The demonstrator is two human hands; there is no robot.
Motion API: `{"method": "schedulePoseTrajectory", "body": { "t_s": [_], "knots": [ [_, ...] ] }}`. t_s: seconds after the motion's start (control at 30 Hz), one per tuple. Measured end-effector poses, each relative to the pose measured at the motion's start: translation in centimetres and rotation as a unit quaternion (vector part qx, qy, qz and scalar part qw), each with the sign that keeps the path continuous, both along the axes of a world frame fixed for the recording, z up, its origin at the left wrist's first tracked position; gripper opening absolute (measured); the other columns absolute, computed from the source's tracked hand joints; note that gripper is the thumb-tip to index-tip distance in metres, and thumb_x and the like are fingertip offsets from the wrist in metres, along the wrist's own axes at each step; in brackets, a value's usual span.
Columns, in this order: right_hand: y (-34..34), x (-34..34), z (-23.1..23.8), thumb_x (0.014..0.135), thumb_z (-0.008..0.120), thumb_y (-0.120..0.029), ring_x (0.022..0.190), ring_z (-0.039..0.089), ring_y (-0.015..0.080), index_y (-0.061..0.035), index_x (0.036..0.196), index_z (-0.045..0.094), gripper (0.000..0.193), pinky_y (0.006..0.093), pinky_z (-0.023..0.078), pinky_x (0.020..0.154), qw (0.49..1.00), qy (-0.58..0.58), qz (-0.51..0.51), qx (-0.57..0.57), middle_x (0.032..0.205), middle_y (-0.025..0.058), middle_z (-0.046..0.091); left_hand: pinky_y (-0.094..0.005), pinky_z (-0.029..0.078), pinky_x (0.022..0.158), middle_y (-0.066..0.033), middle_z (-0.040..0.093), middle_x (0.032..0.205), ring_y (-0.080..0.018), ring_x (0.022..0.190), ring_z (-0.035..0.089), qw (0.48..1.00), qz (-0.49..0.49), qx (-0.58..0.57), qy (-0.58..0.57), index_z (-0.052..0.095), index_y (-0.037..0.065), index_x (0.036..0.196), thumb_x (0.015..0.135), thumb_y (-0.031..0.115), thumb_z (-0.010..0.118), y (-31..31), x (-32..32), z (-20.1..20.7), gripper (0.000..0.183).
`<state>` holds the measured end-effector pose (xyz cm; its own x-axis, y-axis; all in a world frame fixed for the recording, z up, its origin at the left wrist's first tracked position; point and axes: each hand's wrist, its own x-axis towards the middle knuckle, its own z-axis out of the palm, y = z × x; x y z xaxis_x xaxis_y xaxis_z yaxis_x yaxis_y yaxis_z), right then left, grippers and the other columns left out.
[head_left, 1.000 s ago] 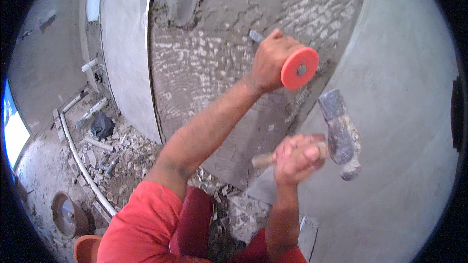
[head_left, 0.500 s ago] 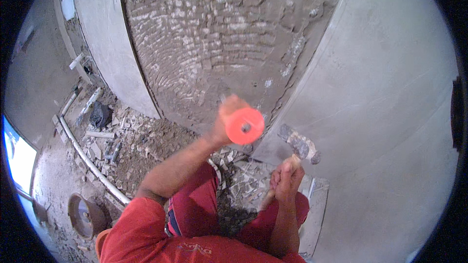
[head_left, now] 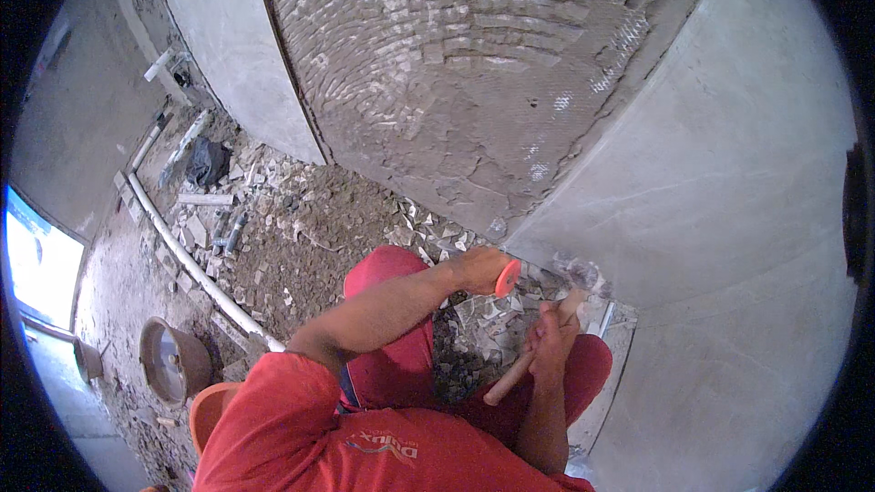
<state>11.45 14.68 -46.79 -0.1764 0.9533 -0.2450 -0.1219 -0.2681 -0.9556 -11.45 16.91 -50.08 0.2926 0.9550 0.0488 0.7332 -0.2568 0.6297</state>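
Note:
My left hand [head_left: 481,269] is closed round a chisel whose round orange-red hand guard [head_left: 509,279] faces right. The chisel's tip is hidden; the hand is at the foot of the wall, close to the lower corner of the large grey panel [head_left: 693,173]. In my right hand [head_left: 552,339] is a hammer [head_left: 512,377], gripped by its wooden handle. Its mortar-crusted head [head_left: 583,275], somewhat blurred, is right of the chisel's guard, a short gap apart. Ridged, combed mortar [head_left: 437,64] covers the wall area beyond my hands.
Rubble and broken tile pieces [head_left: 319,219] cover the floor by the wall. A white pipe [head_left: 196,269] runs along the left, near a black plastic bag [head_left: 208,162]. A round bucket [head_left: 173,360] stands lower left. Another grey panel [head_left: 228,36] is on the wall's left.
My left hand and the chisel have moved down and right, from in front of the mortar to the panel's lower corner. The chisel's guard has turned edge-on. The hammer has shifted slightly right.

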Motion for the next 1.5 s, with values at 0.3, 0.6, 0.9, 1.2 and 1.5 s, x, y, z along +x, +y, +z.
{"method": "schedulePoseTrajectory", "body": {
  "t_s": [0.3,0.6,0.9,1.2,1.5],
  "knots": [
    [-0.7,-1.4,0.3,0.093,0.067,-0.020,0.038,0.037,0.0096,-0.0118,0.094,0.048,0.021,0.0276,0.034,0.032,0.997,0.027,0.013,-0.065,0.059,-0.0035,0.040,-0.0478,0.048,0.088,-0.0165,0.067,0.100,-0.0353,0.101,0.064,0.970,0.071,0.221,-0.067,0.067,0.005,0.098,0.073,0.011,0.077,1.5,0.9,1.2,0.028],
    [-0.3,-0.1,1.6,0.097,0.062,-0.022,0.037,0.037,0.0103,-0.0117,0.094,0.045,0.020,0.0288,0.037,0.031,0.998,0.066,-0.003,-0.009,0.059,-0.0019,0.041,-0.0410,0.044,0.084,-0.0078,0.055,0.088,-0.0269,0.091,0.058,0.884,0.085,0.447,-0.108,0.062,0.006,0.091,0.071,0.012,0.074,2.7,0.3,6.7,0.024],
    [-1.3,0.6,8.7,0.098,0.061,-0.034,0.044,0.048,0.0147,-0.0098,0.094,0.047,0.028,0.0333,0.045,0.039,0.882,0.360,-0.003,0.303,0.073,0.0036,0.052,-0.0366,0.042,0.058,-0.0028,0.049,0.064,-0.0214,0.059,0.052,0.750,0.114,0.639,-0.129,0.057,0.008,0.069,0.076,0.007,0.080,5.0,-1.7,17.2,0.024],
    [1.7,-5.9,4.8,0.101,0.050,-0.041,0.043,0.043,0.0121,-0.0080,0.091,0.045,0.035,0.0276,0.041,0.039,0.848,0.175,-0.100,0.490,0.064,0.0034,0.048,-0.0358,0.041,0.056,-0.0018,0.053,0.064,-0.0210,0.057,0.052,0.730,0.097,0.661,-0.143,0.056,0.009,0.068,0.077,0.005,0.081,6.4,-2.0,17.9,0.027],
    [-0.5,-2.0,6.9,0.099,0.058,-0.029,0.048,0.050,0.0188,-0.0092,0.088,0.047,0.025,0.0333,0.047,0.043,0.813,0.351,0.052,0.461,0.065,0.0051,0.050,-0.0373,0.038,0.055,-0.0013,0.044,0.063,-0.0211,0.055,0.047,0.707,0.106,0.685,-0.138,0.052,0.009,0.066,0.076,-0.001,0.079,7.3,-1.9,17.3,0.031]
  ]
}}
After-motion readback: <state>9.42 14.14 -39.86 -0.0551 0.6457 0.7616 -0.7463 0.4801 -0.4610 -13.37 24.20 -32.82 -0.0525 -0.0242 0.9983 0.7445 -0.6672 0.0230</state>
